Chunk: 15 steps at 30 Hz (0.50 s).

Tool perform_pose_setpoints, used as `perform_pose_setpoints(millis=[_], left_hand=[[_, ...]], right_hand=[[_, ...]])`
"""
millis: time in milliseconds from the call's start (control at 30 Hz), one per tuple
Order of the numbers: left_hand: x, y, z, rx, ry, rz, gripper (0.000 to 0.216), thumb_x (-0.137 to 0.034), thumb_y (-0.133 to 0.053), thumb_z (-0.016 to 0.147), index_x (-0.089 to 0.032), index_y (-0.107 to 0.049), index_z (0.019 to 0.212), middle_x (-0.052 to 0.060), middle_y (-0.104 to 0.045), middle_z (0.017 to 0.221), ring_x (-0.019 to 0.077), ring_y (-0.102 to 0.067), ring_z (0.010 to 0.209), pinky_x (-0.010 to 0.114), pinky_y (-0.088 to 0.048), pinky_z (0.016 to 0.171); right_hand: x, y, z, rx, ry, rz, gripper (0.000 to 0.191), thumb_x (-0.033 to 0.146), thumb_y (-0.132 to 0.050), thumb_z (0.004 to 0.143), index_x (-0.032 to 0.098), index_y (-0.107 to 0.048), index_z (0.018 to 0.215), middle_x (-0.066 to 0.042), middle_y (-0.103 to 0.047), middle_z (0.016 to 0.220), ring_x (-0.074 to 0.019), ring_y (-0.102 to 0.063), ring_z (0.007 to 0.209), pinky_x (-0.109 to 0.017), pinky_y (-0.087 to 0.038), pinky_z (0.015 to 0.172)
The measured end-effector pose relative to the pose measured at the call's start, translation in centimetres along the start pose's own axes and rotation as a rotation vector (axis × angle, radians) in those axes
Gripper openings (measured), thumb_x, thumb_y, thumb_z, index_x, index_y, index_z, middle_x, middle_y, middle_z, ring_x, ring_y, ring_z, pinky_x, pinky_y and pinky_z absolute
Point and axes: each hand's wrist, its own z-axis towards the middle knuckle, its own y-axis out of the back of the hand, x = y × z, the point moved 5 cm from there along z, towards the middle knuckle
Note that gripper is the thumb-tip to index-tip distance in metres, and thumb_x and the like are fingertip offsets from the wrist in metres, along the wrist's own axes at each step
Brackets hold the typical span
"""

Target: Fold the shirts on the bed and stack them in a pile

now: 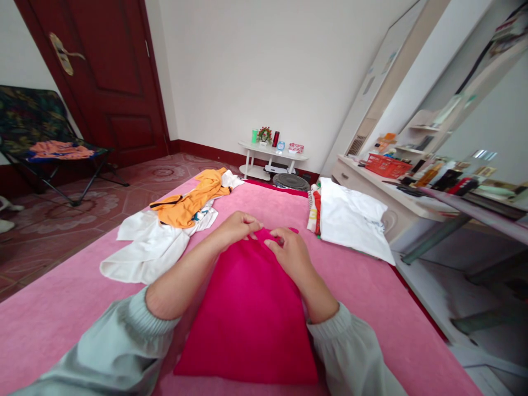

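Observation:
A magenta garment [251, 313], folded into a long panel, lies flat in front of me on the pink bed cover [363, 308]. Its exact kind does not show. At its far end my left hand [241, 226] pinches the upper edge, fingers curled and thumb pressed in. My right hand [289, 250] grips the same edge a little to the right, thumb and fingers closed on the cloth. A small gap separates the two hands. Both forearms, in pale grey-green sleeves, lie along the garment's sides.
Left on the bed lie an orange shirt [193, 201] and white clothes [152, 247] in a loose heap. A folded white shirt [350, 217] tops a stack at the right. Beyond are a small white table [272, 149], a dressing table [358, 176] with a red basket [385, 166], and a folding chair [37, 126].

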Motion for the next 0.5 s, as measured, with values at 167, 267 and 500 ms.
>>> perform_pose_setpoints(millis=[167,267,500], left_hand=[[3.6,3.4,0.7,-0.172,0.112,0.190,0.038,-0.052,-0.054,0.075,-0.016,-0.067,0.076,0.006,-0.068,0.074,0.0173,-0.061,0.066,0.023,-0.040,0.056],[5.7,6.4,0.5,-0.280,0.185,0.582,0.031,-0.050,-0.061,0.070,-0.020,-0.068,0.067,0.006,-0.068,0.072,0.0193,-0.061,0.069,0.024,-0.038,0.056],[2.8,4.4,0.7,-0.350,-0.092,0.386,0.025,-0.039,-0.056,0.076,-0.018,-0.069,0.081,0.004,-0.070,0.079,0.0179,-0.063,0.072,0.026,-0.045,0.067]], right_hand=[[-5.9,0.3,0.0,-0.175,-0.367,0.356,0.016,0.033,-0.055,0.074,0.018,-0.062,0.076,0.000,-0.062,0.059,-0.0179,-0.059,0.057,-0.026,-0.043,0.053],[-8.7,0.2,-0.2,-0.173,-0.520,0.450,0.018,0.032,-0.061,0.067,0.018,-0.062,0.078,0.001,-0.061,0.054,-0.0181,-0.058,0.051,-0.027,-0.044,0.049],[-5.7,-0.4,0.0,0.070,-0.206,0.337,0.019,0.016,-0.061,0.064,0.017,-0.067,0.082,-0.004,-0.072,0.085,-0.0208,-0.066,0.078,-0.033,-0.050,0.074]])
